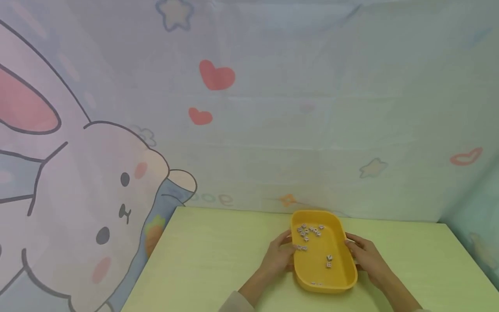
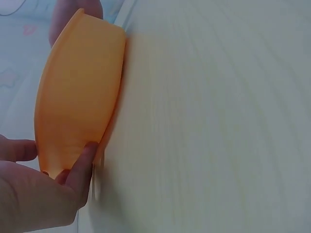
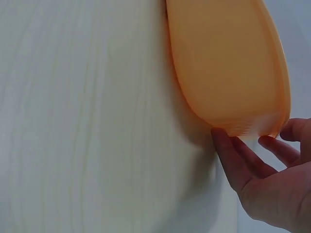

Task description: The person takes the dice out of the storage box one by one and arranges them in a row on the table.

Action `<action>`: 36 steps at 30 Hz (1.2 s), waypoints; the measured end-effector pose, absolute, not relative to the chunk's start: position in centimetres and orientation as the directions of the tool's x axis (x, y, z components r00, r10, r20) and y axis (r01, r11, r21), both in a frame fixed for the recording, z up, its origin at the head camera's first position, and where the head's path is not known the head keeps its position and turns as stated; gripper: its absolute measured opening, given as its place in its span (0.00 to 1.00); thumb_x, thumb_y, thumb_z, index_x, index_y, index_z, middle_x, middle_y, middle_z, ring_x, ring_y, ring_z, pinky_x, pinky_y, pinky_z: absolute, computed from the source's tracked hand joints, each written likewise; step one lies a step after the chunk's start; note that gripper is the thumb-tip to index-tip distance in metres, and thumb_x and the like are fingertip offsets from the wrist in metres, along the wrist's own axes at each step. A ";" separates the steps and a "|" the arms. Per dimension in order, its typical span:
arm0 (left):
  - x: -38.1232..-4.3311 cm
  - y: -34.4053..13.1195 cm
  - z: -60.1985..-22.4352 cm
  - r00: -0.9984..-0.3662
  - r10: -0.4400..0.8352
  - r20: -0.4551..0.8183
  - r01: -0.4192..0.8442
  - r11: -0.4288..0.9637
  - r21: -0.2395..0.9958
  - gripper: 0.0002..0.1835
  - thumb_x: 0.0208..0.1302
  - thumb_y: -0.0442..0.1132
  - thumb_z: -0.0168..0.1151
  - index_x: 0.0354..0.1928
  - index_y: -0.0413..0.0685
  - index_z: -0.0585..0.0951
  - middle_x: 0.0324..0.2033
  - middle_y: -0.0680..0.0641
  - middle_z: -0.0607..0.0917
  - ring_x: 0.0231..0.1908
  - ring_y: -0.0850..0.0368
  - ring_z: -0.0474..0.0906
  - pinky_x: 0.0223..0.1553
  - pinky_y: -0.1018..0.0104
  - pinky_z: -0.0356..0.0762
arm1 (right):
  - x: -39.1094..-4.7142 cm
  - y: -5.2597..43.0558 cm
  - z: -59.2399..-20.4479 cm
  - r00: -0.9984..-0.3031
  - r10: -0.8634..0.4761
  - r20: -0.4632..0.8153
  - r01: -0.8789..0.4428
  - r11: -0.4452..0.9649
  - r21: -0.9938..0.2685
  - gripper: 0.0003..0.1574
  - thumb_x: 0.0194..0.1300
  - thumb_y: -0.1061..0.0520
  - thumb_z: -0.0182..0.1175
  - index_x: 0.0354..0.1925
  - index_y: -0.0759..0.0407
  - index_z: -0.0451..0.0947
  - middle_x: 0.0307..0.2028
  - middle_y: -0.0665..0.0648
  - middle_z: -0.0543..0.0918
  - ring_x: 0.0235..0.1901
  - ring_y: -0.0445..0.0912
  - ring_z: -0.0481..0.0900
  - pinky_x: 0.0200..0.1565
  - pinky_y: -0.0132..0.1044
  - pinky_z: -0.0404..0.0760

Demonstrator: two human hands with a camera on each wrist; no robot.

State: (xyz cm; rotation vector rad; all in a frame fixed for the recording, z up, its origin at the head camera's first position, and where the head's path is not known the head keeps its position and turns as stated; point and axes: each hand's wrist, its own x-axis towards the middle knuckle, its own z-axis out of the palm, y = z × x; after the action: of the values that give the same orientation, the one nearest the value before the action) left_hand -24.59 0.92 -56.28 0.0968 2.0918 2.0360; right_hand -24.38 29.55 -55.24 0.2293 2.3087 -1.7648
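Note:
A yellow tray with rounded corners and raised walls is between my two hands. My left hand grips its left side, thumb at the rim and fingers on the outer wall in the left wrist view. On the opposite side my right hand holds the wall the same way, thumb at the rim and fingertips near the base in the right wrist view. Small white dice lie inside: several bunched toward the far left, a pair right of the middle. More white bits show at the near wall.
The pale yellow-green table stretches to both sides of the tray, its far edge just behind it. A cloth backdrop printed with a large rabbit, hearts and stars hangs behind and to the left. More cloth hangs at the right edge.

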 end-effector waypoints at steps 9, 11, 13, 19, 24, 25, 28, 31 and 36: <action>-24.8 4.5 -56.1 -0.973 0.205 -0.109 -0.110 0.006 0.994 0.33 0.75 0.38 0.63 0.79 0.49 0.69 0.67 0.40 0.76 0.42 0.48 0.87 0.29 0.59 0.88 | -24.4 33.3 -54.1 -0.965 -0.038 -0.258 0.233 0.318 -0.919 0.42 0.86 0.44 0.47 0.82 0.70 0.51 0.74 0.78 0.63 0.60 0.64 0.82 0.47 0.52 0.90; -24.8 5.0 -56.0 -0.970 0.208 -0.122 -0.125 -0.002 0.992 0.32 0.75 0.37 0.62 0.79 0.49 0.69 0.67 0.41 0.76 0.43 0.48 0.87 0.31 0.57 0.89 | -24.4 34.1 -54.3 -0.964 -0.043 -0.264 0.237 0.317 -0.918 0.43 0.86 0.44 0.47 0.82 0.70 0.50 0.74 0.78 0.63 0.59 0.63 0.82 0.47 0.52 0.90; -24.7 5.5 -55.9 -0.969 0.209 -0.130 -0.133 -0.002 0.991 0.32 0.75 0.37 0.62 0.79 0.49 0.69 0.67 0.41 0.76 0.43 0.47 0.87 0.32 0.56 0.89 | -24.4 34.6 -54.7 -0.961 -0.037 -0.272 0.247 0.314 -0.917 0.44 0.86 0.43 0.47 0.82 0.70 0.50 0.74 0.79 0.64 0.58 0.61 0.84 0.46 0.51 0.90; -24.7 5.9 -55.8 -0.971 0.200 -0.128 -0.122 0.043 0.992 0.31 0.74 0.37 0.63 0.78 0.51 0.71 0.65 0.44 0.78 0.40 0.48 0.87 0.31 0.56 0.89 | -24.3 34.9 -55.9 -0.957 0.000 -0.289 0.278 0.278 -0.920 0.43 0.86 0.43 0.47 0.82 0.68 0.50 0.73 0.77 0.66 0.53 0.54 0.86 0.46 0.50 0.90; -25.0 5.9 -55.9 -0.988 0.146 -0.044 -0.014 0.202 0.979 0.32 0.70 0.39 0.67 0.75 0.48 0.72 0.64 0.43 0.79 0.53 0.42 0.84 0.50 0.47 0.87 | -24.1 34.8 -56.2 -0.956 0.009 -0.294 0.287 0.257 -0.923 0.43 0.86 0.42 0.46 0.83 0.66 0.49 0.74 0.76 0.65 0.53 0.52 0.85 0.46 0.50 0.90; -25.0 6.0 -55.8 -0.992 0.124 -0.004 0.026 0.240 0.971 0.33 0.70 0.40 0.67 0.75 0.48 0.72 0.64 0.43 0.78 0.58 0.42 0.82 0.56 0.46 0.85 | -24.1 34.7 -56.2 -0.955 0.009 -0.296 0.289 0.256 -0.922 0.44 0.86 0.42 0.46 0.83 0.66 0.49 0.75 0.76 0.64 0.53 0.52 0.85 0.46 0.50 0.90; -25.1 6.6 -55.3 -0.986 0.085 0.143 0.163 0.316 0.935 0.33 0.68 0.41 0.69 0.73 0.47 0.72 0.64 0.47 0.77 0.66 0.45 0.75 0.67 0.49 0.76 | -24.2 34.7 -56.4 -0.953 0.006 -0.303 0.294 0.253 -0.922 0.45 0.86 0.40 0.46 0.83 0.66 0.49 0.75 0.76 0.63 0.54 0.51 0.84 0.47 0.49 0.89; -25.2 7.5 -54.1 -0.939 0.166 0.300 0.339 0.326 0.882 0.28 0.70 0.40 0.70 0.69 0.46 0.75 0.62 0.49 0.79 0.64 0.52 0.76 0.65 0.57 0.78 | -24.2 34.7 -56.5 -0.950 0.003 -0.312 0.303 0.253 -0.919 0.47 0.86 0.38 0.46 0.83 0.68 0.49 0.75 0.75 0.64 0.54 0.50 0.83 0.48 0.48 0.89; -25.4 9.6 -52.1 -0.828 0.470 0.306 0.503 0.379 0.776 0.23 0.72 0.44 0.70 0.65 0.47 0.81 0.57 0.53 0.82 0.57 0.64 0.78 0.55 0.73 0.80 | -24.0 35.3 -56.6 -0.948 0.011 -0.317 0.309 0.259 -0.915 0.48 0.85 0.37 0.46 0.82 0.70 0.49 0.73 0.75 0.67 0.52 0.47 0.83 0.48 0.47 0.89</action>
State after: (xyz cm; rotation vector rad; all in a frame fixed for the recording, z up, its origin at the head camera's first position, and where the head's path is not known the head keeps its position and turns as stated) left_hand -25.37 9.64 -52.14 0.9311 2.6376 1.5046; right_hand -24.01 35.32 -56.63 0.2972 2.2845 -1.7498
